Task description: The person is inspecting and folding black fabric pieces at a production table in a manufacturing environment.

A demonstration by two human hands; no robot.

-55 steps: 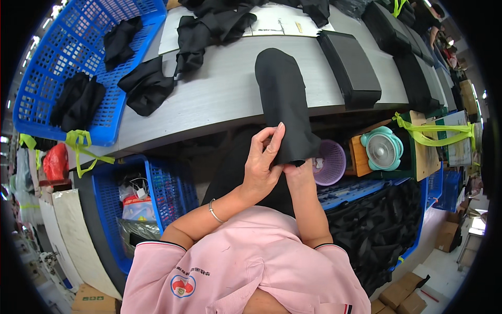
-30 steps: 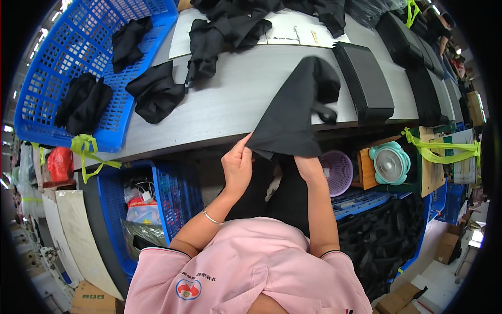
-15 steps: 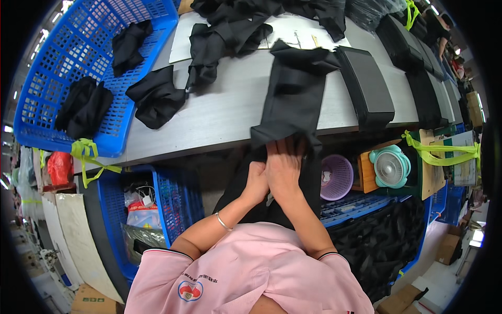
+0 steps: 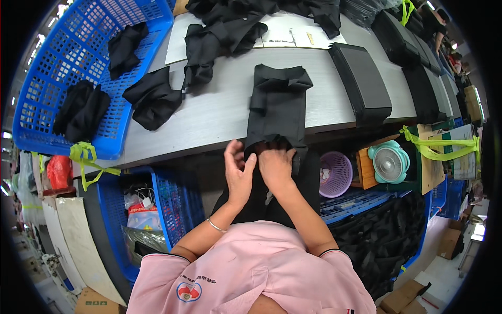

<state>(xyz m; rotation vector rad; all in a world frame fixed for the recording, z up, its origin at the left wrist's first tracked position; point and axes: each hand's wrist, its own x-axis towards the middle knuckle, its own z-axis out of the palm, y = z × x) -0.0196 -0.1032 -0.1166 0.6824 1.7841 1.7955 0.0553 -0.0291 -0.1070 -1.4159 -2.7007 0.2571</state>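
A long black cloth piece (image 4: 277,110) lies over the front edge of the grey table (image 4: 204,118), its far end folded and rumpled. Its near end hangs toward my lap and bulges like the mouth of a sleeve. My right hand (image 4: 276,166) grips this near end, with the fingertips tucked into the cloth and partly hidden. At the cloth's left corner, my left hand (image 4: 239,171) has its fingers apart and curved, its thumb beside the edge. I cannot tell whether the thumb touches the fabric.
A blue basket (image 4: 112,89) with black cloths stands at left. More black cloths (image 4: 225,39) lie on a white board (image 4: 293,34). Stacked dark panels (image 4: 361,81) stand at right. Below are a purple basket (image 4: 335,175), a small fan (image 4: 389,162) and a blue crate (image 4: 180,201).
The cloth has been drawn nearer and slightly left, its far end now lower on the table. My left hand has come away from beside my right and spread its fingers at the left corner.
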